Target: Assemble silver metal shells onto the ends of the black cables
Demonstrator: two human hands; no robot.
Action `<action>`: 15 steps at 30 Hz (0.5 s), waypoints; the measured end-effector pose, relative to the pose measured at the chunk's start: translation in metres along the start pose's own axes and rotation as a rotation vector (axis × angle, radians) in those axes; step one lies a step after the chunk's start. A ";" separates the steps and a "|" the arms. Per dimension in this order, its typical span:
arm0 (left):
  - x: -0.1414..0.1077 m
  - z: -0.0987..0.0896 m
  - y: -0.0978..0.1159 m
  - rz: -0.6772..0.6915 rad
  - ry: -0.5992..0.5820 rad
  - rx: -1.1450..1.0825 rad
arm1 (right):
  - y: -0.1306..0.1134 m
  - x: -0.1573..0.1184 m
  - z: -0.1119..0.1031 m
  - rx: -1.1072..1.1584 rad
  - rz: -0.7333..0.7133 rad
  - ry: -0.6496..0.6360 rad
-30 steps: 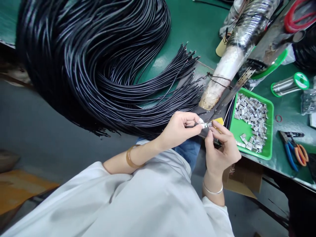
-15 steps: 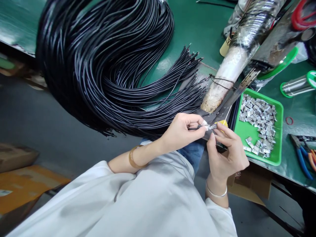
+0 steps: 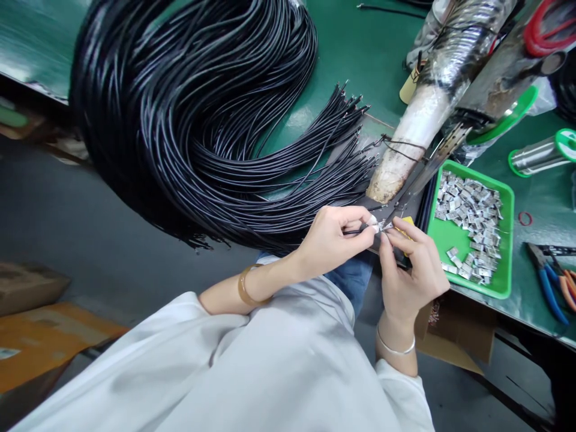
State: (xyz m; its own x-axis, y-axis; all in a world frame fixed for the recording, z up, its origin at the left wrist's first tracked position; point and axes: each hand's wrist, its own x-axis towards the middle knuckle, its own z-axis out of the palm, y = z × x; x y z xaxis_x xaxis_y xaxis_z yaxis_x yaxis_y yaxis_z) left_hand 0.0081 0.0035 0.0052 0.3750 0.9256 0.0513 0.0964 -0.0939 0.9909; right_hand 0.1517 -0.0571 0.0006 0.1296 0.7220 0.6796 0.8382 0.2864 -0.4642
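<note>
My left hand [image 3: 330,243] pinches a black cable near its end, with white wrapping on a fingertip. Close on its right, my right hand [image 3: 411,264] has thumb and fingers closed on a small metal piece [image 3: 384,225] at the cable's end. The tip of a soldering iron [image 3: 414,183] comes down to this spot, beside a white tube [image 3: 398,159]. A large bundle of black cables [image 3: 180,132] curves over the green table to my left hand. A green tray [image 3: 507,240] of small metal pieces lies right of my right hand.
Pliers with blue and orange handles [image 3: 551,294] lie at the right edge. Behind the tray are a spool of wire [image 3: 537,156] and a red ring [image 3: 525,218]. Red scissor-like handles [image 3: 540,36] show at the top right. Cardboard [image 3: 454,336] is below the table.
My right hand has moved slightly left and up, bringing the metal piece against the iron's tip. The view has shifted a little; my left hand keeps its pinch on the cable.
</note>
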 end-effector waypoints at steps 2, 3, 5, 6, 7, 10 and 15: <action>-0.001 0.000 0.001 0.023 0.026 0.012 | -0.002 0.001 -0.001 -0.007 -0.003 0.005; -0.002 0.000 0.001 0.031 0.032 0.018 | -0.003 0.001 -0.001 -0.003 -0.001 0.004; -0.003 0.000 0.001 0.040 0.026 0.026 | -0.005 -0.001 -0.002 0.017 0.000 0.005; -0.004 0.000 0.000 0.041 0.015 0.028 | -0.005 -0.002 -0.002 0.027 -0.002 0.005; -0.005 0.000 -0.001 0.041 0.005 0.031 | -0.005 -0.003 -0.003 0.034 -0.008 0.005; -0.007 -0.001 -0.004 0.036 -0.011 0.039 | -0.002 -0.006 -0.005 0.033 -0.014 0.002; -0.010 0.000 -0.003 0.042 -0.043 0.033 | 0.004 -0.010 -0.013 0.085 0.131 -0.005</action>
State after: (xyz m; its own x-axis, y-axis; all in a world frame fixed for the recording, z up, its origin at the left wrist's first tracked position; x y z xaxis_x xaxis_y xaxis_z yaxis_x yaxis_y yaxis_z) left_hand 0.0038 -0.0054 0.0015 0.4186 0.9041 0.0861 0.1098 -0.1445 0.9834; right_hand 0.1610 -0.0711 -0.0007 0.2325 0.7597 0.6072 0.7664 0.2413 -0.5953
